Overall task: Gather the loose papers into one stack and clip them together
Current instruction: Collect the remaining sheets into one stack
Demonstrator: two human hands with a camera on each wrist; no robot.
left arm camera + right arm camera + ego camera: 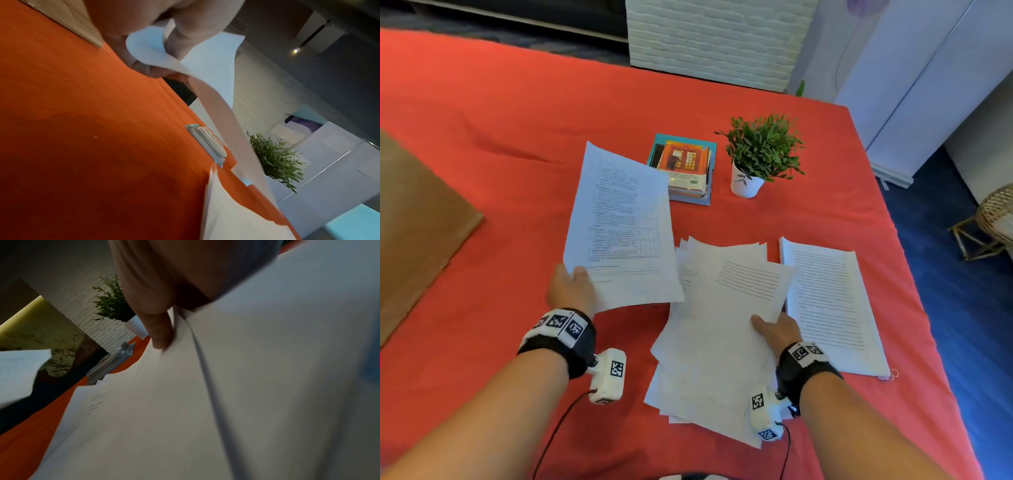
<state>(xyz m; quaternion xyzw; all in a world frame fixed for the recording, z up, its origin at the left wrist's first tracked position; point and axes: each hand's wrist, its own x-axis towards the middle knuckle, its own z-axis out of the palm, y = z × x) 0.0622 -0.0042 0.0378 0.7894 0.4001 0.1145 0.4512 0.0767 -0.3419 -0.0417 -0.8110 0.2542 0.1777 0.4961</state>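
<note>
A: Start nearest. What's in front of the person?

B: A fanned, untidy pile of sheets (pixel 709 342) on the red cloth (pixel 482 137). The right hand (pixel 777 330) grips its right edge, thumb on top, fingers underneath; the right wrist view shows the thumb (pixel 160 331) pressed on the paper.

A: And the other hand?

B: The left hand (pixel 571 287) pinches the near left corner of a printed sheet with a table on it (pixel 619 226), lifted clear of the cloth just left of the pile. In the left wrist view the paper curls between thumb and fingers (pixel 144 68).

A: Anything not gathered yet?

B: A neat bundle of text pages (pixel 832 308) lies just right of the pile, flat and untouched. What looks like a small clip (pixel 890 374) sits at its near corner, too small to be sure.

A: So how far along?

B: Midway, I'd judge. Most loose sheets are roughly together but not squared, one is in the air, and no clipping of the pile is done.

A: Farther back?

B: A stack of books (pixel 685 169) and a potted plant (pixel 760 154), well apart from the papers.
</note>
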